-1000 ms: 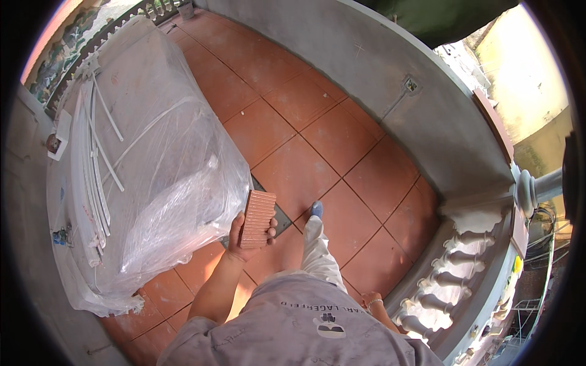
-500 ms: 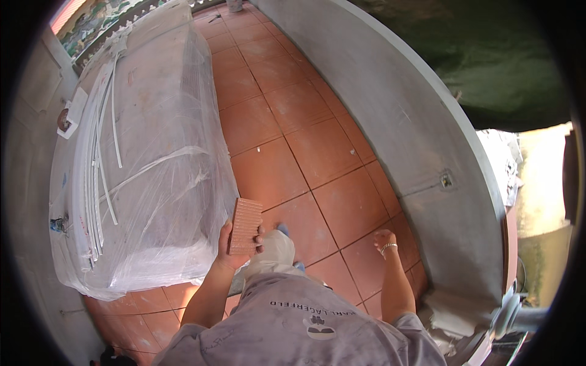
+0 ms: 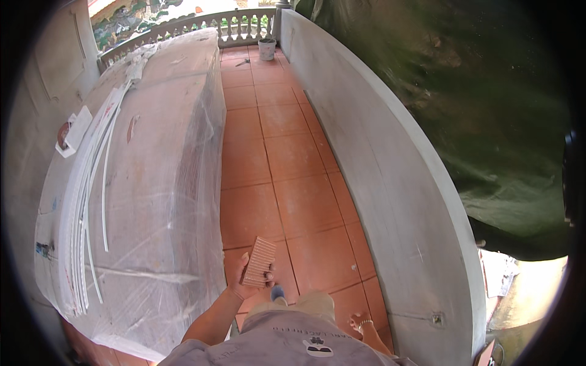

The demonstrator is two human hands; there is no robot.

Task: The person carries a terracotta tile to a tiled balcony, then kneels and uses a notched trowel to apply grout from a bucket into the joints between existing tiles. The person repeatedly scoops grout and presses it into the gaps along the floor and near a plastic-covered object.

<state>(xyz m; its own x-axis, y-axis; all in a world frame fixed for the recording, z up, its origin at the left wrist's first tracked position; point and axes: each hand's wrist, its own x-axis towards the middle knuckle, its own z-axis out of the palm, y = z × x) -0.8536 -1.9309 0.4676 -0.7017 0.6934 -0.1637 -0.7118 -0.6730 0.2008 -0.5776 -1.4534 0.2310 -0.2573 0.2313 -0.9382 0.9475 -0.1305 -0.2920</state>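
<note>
In my left hand point(image 3: 239, 282) is a flat terracotta tile piece point(image 3: 259, 261) with parallel ridges across its visible face. My thumb lies along its left edge and my fingertips come round the right edge. The tile is tilted, its top leaning right, above the floor near my feet. My right hand point(image 3: 359, 319), with a bracelet point(image 3: 365, 323) at the wrist, hangs low by the right wall. Its fingers are loosely bent and a little apart, and nothing shows in them.
A long bulk wrapped in clear plastic sheeting point(image 3: 183, 201) flanks my left, with thin white strips point(image 3: 79, 226) on top. A grey wall point(image 3: 390, 171) runs along the right. Down the red-tiled floor point(image 3: 299, 158) stand a bucket point(image 3: 267, 50) and a small dark tool point(image 3: 243, 63) near a balustrade point(image 3: 244, 27).
The view has tilted up, bringing the balustrade and whole bucket into sight. My left hand still holds the tile, now lower in the picture and tilted further right. My right hand appears lower.
</note>
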